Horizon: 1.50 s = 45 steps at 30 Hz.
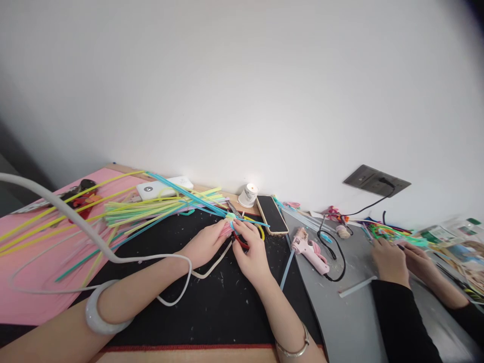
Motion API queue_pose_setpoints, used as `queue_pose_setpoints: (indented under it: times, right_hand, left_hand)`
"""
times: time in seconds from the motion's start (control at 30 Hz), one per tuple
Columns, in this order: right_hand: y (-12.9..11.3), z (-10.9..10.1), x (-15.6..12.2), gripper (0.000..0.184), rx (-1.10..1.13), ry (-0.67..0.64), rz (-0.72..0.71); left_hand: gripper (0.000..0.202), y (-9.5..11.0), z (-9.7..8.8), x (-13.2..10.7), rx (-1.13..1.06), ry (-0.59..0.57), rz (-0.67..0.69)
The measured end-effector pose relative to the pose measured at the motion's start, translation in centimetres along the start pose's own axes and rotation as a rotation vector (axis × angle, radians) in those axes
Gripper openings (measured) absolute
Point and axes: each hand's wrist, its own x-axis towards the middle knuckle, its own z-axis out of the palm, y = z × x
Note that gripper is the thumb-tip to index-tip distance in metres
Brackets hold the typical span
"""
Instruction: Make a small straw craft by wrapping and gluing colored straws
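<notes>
My left hand [206, 245] is closed, its fingers pinching a small bundle of pipe cleaners [227, 228] with pink, light green and blue parts. On the other side of it, my right hand [252, 256] grips the same bundle between thumb and fingers. Long blue pipe cleaners [189, 189] stretch away from the bundle up to the left. Just behind my fingers, a hand tool with red and yellow handles [260, 230] lies on the black mat [212, 307], partly hidden. A white cable [151, 257] loops across my left forearm.
Pastel pipe cleaners [132, 214] lie piled on the left beside a white power bank [165, 187]. A paper cup [248, 195] and a phone [272, 215] stand near the wall. To the right are a pink glue gun [310, 252] and another person's hands [391, 262].
</notes>
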Motion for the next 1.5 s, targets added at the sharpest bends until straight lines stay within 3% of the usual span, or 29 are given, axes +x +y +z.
queue_pose_setpoints:
  times: [0.47,0.57,0.77,0.97,1.13,1.33,1.5]
  right_hand:
    - [0.1,0.1,0.0,0.047,-0.002,-0.011,-0.008]
    - [-0.2,0.1,-0.1,0.050,-0.011,-0.017,-0.011]
    - [-0.5,-0.1,-0.1,0.052,0.001,0.023,0.010]
    - [-0.3,-1.5,0.3,0.014,-0.030,0.257,-0.014]
    - [-0.3,-2.2,0.3,0.014,-0.030,0.279,0.058]
    - [0.1,-1.6,0.1,0.021,-0.057,0.156,0.116]
    - [-0.2,-1.4,0.1,0.026,-0.063,0.149,0.115]
  left_hand:
    - [0.017,0.0,0.0,0.0,-0.027,-0.004,-0.017]
    - [0.019,0.3,-0.3,0.1,-0.130,0.003,-0.038]
    - [0.044,0.0,-0.2,0.3,-0.413,-0.021,-0.057]
    - [0.047,-1.0,0.6,0.7,-0.628,0.003,-0.075]
    - [0.048,-0.7,0.4,0.7,-0.636,0.000,-0.077]
    - [0.047,-0.8,0.3,0.7,-0.643,-0.002,-0.040]
    - [0.038,-0.6,0.0,0.4,-0.424,0.014,-0.038]
